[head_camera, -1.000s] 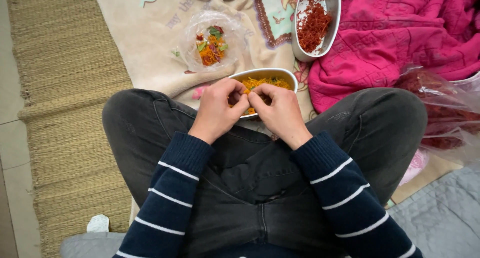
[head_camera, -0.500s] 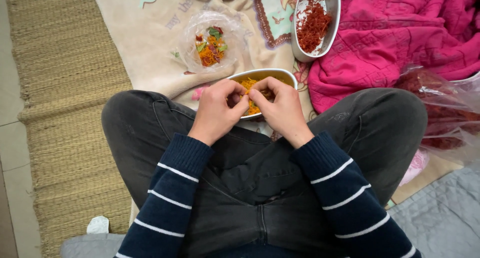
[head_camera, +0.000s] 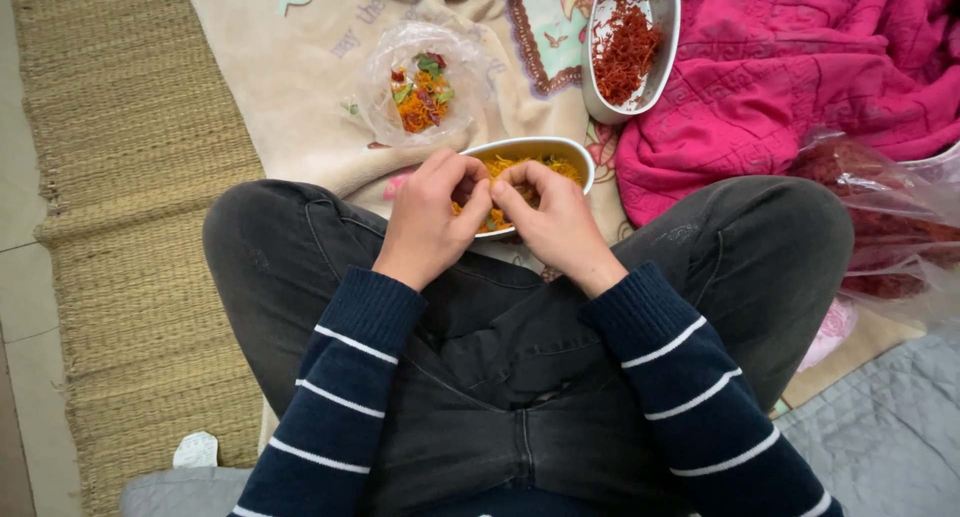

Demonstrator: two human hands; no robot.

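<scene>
— Over the lap, what do you see?
— Left hand (head_camera: 428, 220) and right hand (head_camera: 553, 220) meet, fingertips pinched together on orange bits above the near bowl (head_camera: 572, 159).
— Around it?
— Plastic bag (head_camera: 420, 85) far left, red bowl (head_camera: 628, 47) far, pink blanket (head_camera: 790, 77) right.
— Changed?
— Hands barely moved.

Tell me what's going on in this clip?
A person sits cross-legged on a blanket, left hand and right hand fingertips together over a bowl of yellow-orange bits. What they pinch is too small to tell. Nearby lie a clear bag of mixed scraps and a tray of red strands.
</scene>
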